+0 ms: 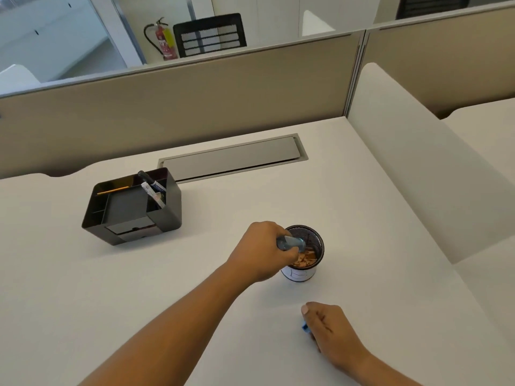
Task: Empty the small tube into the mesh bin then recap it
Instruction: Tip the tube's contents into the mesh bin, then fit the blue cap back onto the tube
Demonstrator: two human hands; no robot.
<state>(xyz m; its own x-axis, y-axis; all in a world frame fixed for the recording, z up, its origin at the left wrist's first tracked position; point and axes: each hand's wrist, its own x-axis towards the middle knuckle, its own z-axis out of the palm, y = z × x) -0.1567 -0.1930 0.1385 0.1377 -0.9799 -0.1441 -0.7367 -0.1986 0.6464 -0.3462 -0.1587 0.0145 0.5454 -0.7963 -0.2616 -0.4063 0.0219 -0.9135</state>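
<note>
Over the mouth of the mesh bin (317, 246), the left hand (260, 252) is closed around the small tube (291, 243), fingers wrapped about its rear end. Tube: clear bluish plastic, cylindrical, lying close to horizontal with its open end pointing right, just past the bin's near-left rim. Whether the tube touches the rim cannot be told. Bin: round, dark wire mesh, with a white band at its base; it stands upright on the white desk (139, 288). Pale tan pieces (305, 259) lie piled inside it; their exact kind is too small to tell.

Right hand (328, 327) rests low on the desk, nearer the viewer and apart from the bin, fingers curled over a small blue cap (305, 327), of which only an edge shows at the hand's left side.

Further left stands a black desk organiser (167, 215), holding a marker (152, 186) upright in its right compartment and a pencil (113, 190) at its back. Behind it, a grey cable hatch (231, 158) is set flush into the desk, and a beige partition (195, 93) runs along the far edge
</note>
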